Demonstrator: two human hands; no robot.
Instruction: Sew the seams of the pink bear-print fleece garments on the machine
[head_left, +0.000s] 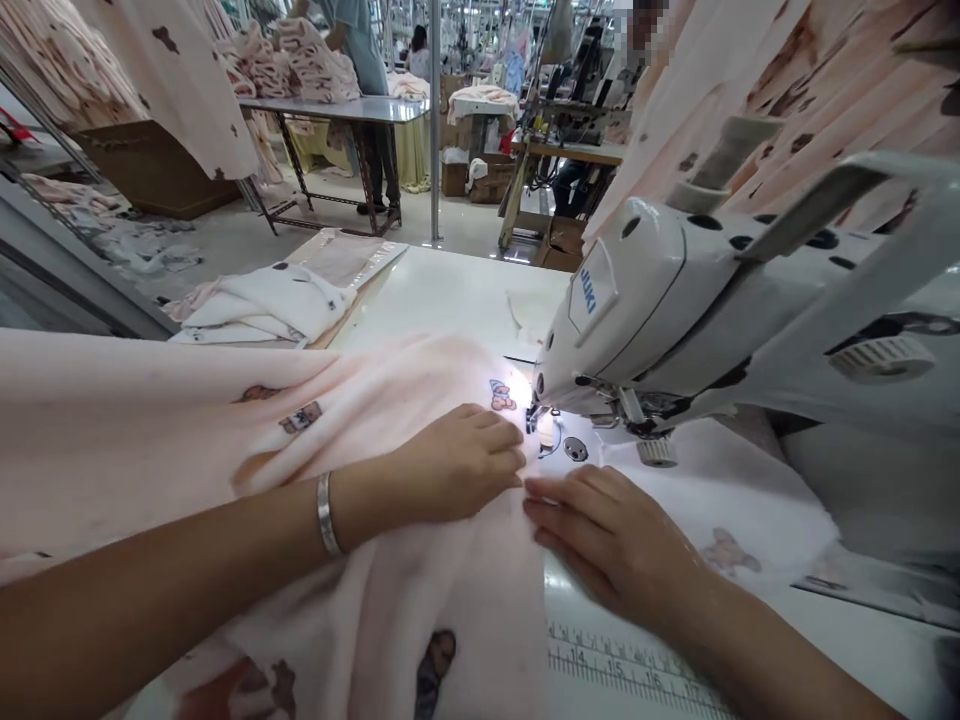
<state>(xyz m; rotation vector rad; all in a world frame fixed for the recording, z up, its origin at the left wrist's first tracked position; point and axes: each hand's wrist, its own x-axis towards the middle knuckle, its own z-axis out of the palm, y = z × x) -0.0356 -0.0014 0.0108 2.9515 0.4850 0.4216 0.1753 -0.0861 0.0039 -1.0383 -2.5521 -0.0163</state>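
Observation:
Pale pink fabric [420, 390] with printed bears spreads across the table and runs up to the lit needle area of a white JUKI sewing machine [645, 290]. My left hand [457, 460], with a silver bracelet on its wrist, is closed on the fabric just left of the presser foot [532, 415]. Its fingers curl down onto the cloth near the edge. Beside it, my right hand [592, 530] touches the fabric's right edge with its fingertips, fingers stretched forward. Whether it pinches the edge is hard to make out.
A printed ruler [622, 665] runs along the table's front. Folded white fabric [262, 305] lies at the back left. More printed cloth hangs at the upper right. Another white piece [735, 500] lies under the machine arm. A person [356, 60] stands at a far table beside stacked cloth.

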